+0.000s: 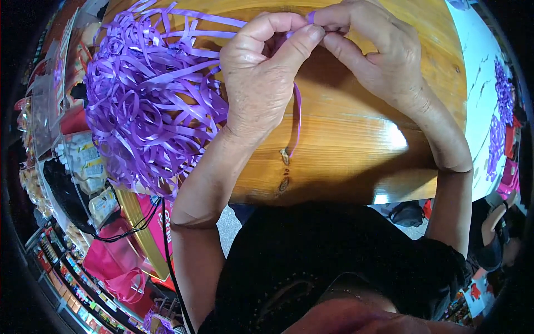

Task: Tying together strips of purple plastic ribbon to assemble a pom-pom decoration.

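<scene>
A narrow purple ribbon hangs from my fingers, its loose tail reaching down over the wooden tabletop. My left hand pinches the ribbon between thumb and bent forefinger. Close beside it, the fingertips of my right hand are closed on a short loop of the same ribbon, near the far side of the view. The part between the two hands is mostly covered by my fingers. To the left of my left hand lies a big tangled heap of purple ribbon, several strands running toward that hand.
At the left edge stand clear plastic containers and packaged goods. A pink bag and black cables are below them. On the right, more purple ribbon lies on a white marbled surface, with another person's arm nearby.
</scene>
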{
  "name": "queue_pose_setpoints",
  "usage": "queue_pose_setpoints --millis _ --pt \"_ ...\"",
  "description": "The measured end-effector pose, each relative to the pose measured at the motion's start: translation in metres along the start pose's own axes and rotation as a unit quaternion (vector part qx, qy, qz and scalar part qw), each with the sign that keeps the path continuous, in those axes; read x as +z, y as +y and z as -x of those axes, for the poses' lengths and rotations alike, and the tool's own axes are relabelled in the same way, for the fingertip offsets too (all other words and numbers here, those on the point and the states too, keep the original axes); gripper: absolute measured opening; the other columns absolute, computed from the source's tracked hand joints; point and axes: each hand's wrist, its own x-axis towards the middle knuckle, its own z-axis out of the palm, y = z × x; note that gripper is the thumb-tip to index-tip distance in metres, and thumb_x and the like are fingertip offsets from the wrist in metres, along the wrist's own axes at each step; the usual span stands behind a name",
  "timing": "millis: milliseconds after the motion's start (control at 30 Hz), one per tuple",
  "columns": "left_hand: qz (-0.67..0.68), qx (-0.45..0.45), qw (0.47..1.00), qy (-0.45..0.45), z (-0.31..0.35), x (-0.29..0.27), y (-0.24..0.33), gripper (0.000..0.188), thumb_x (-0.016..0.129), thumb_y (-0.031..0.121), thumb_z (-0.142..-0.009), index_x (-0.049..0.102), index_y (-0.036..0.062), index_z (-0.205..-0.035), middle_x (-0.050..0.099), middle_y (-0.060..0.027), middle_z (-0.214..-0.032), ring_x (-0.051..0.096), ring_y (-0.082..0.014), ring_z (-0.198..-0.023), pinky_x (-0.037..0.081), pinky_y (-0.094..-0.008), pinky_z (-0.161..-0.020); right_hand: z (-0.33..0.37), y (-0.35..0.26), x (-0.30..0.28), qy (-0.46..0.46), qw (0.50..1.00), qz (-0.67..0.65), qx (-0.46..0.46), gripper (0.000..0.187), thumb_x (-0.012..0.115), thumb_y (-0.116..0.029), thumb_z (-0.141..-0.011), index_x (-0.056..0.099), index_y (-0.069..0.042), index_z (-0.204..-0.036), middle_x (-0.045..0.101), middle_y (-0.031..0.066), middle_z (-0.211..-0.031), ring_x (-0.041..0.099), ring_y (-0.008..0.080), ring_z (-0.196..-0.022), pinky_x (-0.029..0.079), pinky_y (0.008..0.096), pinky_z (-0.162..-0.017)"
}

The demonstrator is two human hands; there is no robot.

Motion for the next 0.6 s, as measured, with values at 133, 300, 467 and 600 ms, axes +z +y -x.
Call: queue_pose_setpoints --millis 133,300,467,600 --pt "0.078 -0.028 0.997 -0.011 0.003 -0.002 0.007 0.013 0.068 0.004 -0.081 0.064 0.0013 -0.093 0.061 0.0021 -0.077 0.05 -0.0009 -0.067 0.036 -0.0146 -0.056 -0.006 -0.008 -0.002 0.1 0.975 -0.191 -0.057 0.017 0.069 -0.002 -0.074 0.061 -0.003 -0.09 0.062 0.0072 -0.08 0.062 0.0169 -0.071 0.051 0.0264 -0.064" --pt "0.156 -0.065 0.985 -0.032 0.002 -0.004 0.009 0.013 0.067 0.004 -0.082 0.064 0.0013 -0.094 0.063 -0.0002 -0.082 0.053 -0.003 -0.072 0.038 -0.0145 -0.061 -0.003 -0.013 -0.02 -0.085 0.903 -0.345 0.243 0.02 0.065 0.0 -0.081 0.057 0.0 -0.099 0.063 0.0065 -0.094 0.061 0.0122 -0.087 0.05 0.0245 -0.076" --pt "0.178 -0.093 0.978 -0.053 0.0 -0.003 0.012 0.013 0.067 0.005 -0.082 0.064 0.0012 -0.094 0.063 0.0002 -0.082 0.053 -0.003 -0.071 0.038 -0.0151 -0.062 -0.01 0.03 0.021 -0.005 0.814 -0.543 -0.205 0.025 0.062 0.003 -0.082 0.057 0.001 -0.107 0.063 0.0083 -0.094 0.061 0.015 -0.091 0.049 0.0254 -0.08" --pt "0.103 -0.13 0.986 -0.034 0.001 -0.01 0.015 0.013 0.067 0.005 -0.081 0.064 0.0003 -0.092 0.062 0.0009 -0.079 0.052 -0.0028 -0.07 0.039 -0.0162 -0.061 -0.004 -0.018 -0.021 -0.074 0.982 -0.135 0.105 0.025 0.062 0.006 -0.078 0.06 0.001 -0.102 0.063 0.01 -0.087 0.062 0.0183 -0.082 0.049 0.0275 -0.073"
